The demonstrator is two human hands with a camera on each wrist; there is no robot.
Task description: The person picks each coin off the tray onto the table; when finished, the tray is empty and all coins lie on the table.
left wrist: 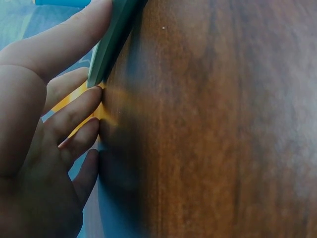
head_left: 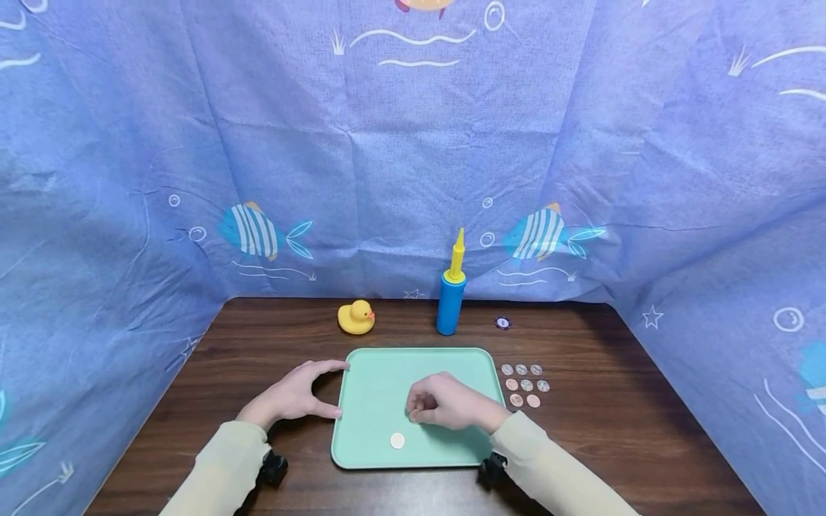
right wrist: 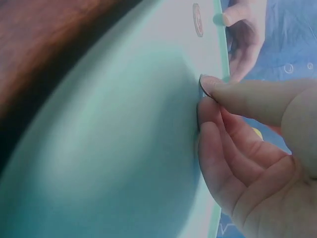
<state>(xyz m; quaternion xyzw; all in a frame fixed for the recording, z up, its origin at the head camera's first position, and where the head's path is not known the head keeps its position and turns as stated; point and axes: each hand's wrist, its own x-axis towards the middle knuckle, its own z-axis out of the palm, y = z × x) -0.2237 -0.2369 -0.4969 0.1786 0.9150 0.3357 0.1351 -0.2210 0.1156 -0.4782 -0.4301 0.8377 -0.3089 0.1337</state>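
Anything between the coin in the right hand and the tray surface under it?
Nothing visible. The right hand pinches a coin right at the bare floor of the tray. The only other coin on the tray lies nearer the front edge. The left hand touches the tray's left rim.

Matt plastic tray point(head_left: 374, 387); dark wood-grain table point(head_left: 613, 430); creased cloth backdrop point(head_left: 387, 158).

Bright even light; soft shadows, blurred wrist views, bowed edges
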